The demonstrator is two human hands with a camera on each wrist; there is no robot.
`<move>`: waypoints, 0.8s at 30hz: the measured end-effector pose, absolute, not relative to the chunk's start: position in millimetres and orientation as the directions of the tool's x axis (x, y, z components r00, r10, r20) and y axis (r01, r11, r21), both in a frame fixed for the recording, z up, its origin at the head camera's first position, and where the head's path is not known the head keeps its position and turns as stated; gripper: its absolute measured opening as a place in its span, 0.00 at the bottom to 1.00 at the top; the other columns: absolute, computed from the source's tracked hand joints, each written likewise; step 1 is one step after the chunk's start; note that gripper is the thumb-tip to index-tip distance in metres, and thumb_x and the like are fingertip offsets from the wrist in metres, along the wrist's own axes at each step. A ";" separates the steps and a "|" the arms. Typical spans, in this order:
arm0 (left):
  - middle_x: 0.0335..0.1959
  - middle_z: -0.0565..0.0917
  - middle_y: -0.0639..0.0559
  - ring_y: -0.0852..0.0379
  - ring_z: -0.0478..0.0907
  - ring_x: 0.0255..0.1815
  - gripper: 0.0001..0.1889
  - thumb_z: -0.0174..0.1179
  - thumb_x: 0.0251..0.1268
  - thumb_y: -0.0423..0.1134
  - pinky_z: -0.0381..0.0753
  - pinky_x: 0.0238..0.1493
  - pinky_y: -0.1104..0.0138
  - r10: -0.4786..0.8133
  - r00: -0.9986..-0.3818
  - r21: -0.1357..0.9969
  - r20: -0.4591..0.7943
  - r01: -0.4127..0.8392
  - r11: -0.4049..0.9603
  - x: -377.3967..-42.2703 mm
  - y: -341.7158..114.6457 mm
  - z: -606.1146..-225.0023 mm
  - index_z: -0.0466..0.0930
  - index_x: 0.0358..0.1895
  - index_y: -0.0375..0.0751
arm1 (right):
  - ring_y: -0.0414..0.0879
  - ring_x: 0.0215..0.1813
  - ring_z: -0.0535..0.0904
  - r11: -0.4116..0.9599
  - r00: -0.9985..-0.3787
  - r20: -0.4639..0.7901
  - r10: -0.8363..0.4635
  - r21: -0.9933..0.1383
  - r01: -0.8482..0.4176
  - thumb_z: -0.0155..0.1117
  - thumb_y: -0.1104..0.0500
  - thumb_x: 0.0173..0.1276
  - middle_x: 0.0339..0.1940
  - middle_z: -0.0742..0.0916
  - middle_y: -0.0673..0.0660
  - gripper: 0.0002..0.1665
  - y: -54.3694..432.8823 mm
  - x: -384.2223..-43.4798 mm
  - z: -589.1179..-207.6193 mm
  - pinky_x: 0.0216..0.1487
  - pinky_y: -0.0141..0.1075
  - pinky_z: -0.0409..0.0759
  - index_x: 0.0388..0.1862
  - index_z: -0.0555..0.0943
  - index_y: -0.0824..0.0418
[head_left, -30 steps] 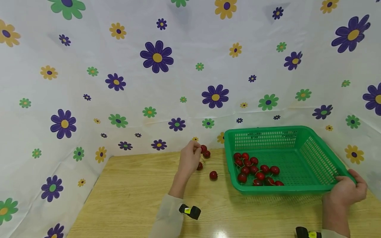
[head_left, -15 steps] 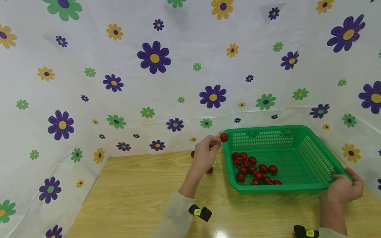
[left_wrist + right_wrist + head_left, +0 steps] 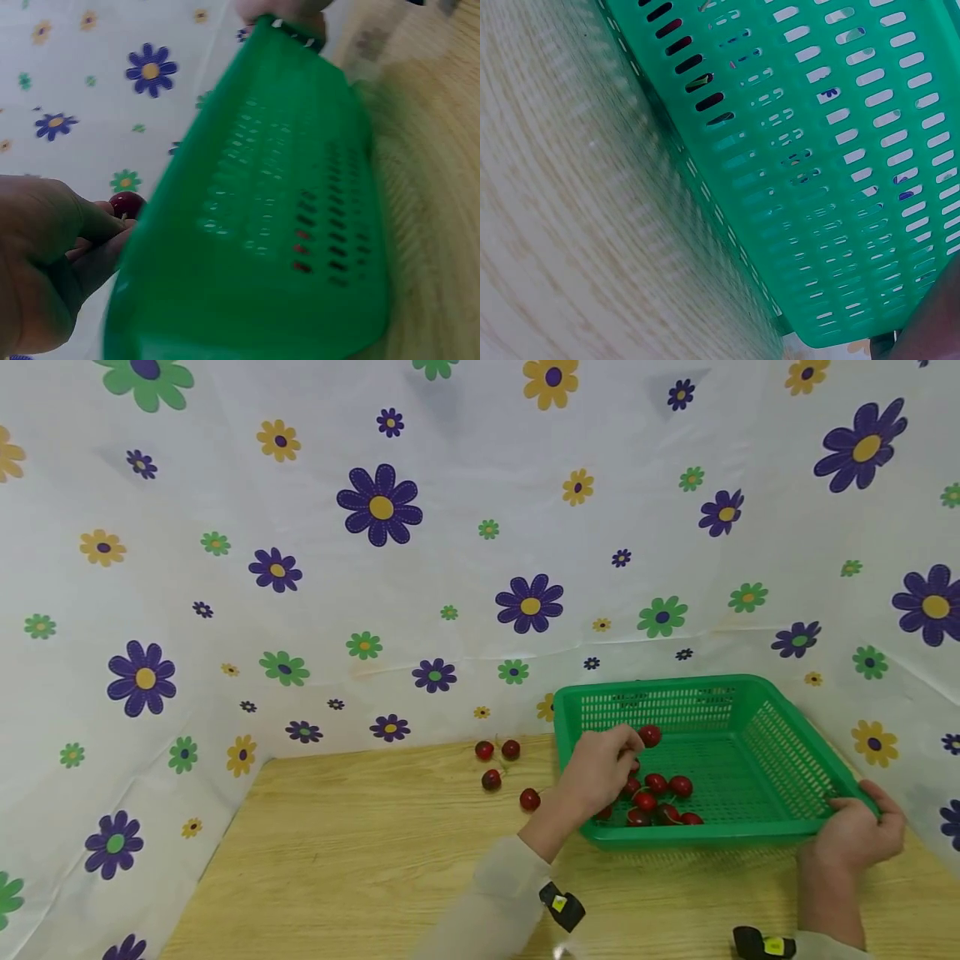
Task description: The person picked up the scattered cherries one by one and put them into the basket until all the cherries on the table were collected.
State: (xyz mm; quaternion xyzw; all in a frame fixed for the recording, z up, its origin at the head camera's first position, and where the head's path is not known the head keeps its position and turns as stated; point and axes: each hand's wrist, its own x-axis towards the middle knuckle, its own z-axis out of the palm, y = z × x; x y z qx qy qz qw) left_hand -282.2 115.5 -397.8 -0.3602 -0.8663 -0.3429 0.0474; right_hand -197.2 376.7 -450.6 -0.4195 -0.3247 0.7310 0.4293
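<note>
My left hand (image 3: pixel 600 768) is over the left part of a green plastic basket (image 3: pixel 750 837), pinching a dark red cherry (image 3: pixel 650 736) by its stem. The left wrist view shows the same cherry (image 3: pixel 127 204) at the fingertips, beside the basket wall (image 3: pixel 247 180). Several cherries (image 3: pixel 656 783) lie in the left half of the basket, some hidden behind my hand. With thumb and fingers, my right hand (image 3: pixel 855 835) grips the basket's front right corner. In the right wrist view the slotted basket side (image 3: pixel 795 165) fills most of the picture.
Several loose cherries (image 3: pixel 491 779) lie on the wooden table (image 3: pixel 360 835), left of the basket. One of them, a nearer cherry (image 3: pixel 529 799), sits close to my left forearm. Behind the table hangs a white flowered cloth (image 3: pixel 450 560).
My left hand has lifted a cherry off the table and carried it right, over the basket. My right hand keeps its grip on the corner. The head view has shifted slightly.
</note>
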 end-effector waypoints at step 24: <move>0.15 0.63 0.55 0.60 0.59 0.18 0.21 0.54 0.69 0.33 0.62 0.19 0.70 0.599 -0.780 0.227 -0.180 0.560 0.797 -278.9 158.4 -432.6 0.63 0.15 0.46 | 0.38 0.63 0.67 -0.424 -0.284 -0.332 0.900 -0.818 -0.389 0.41 0.81 0.52 0.63 0.74 0.48 0.29 377.2 -197.3 -449.8 0.49 0.23 0.69 0.42 0.79 0.57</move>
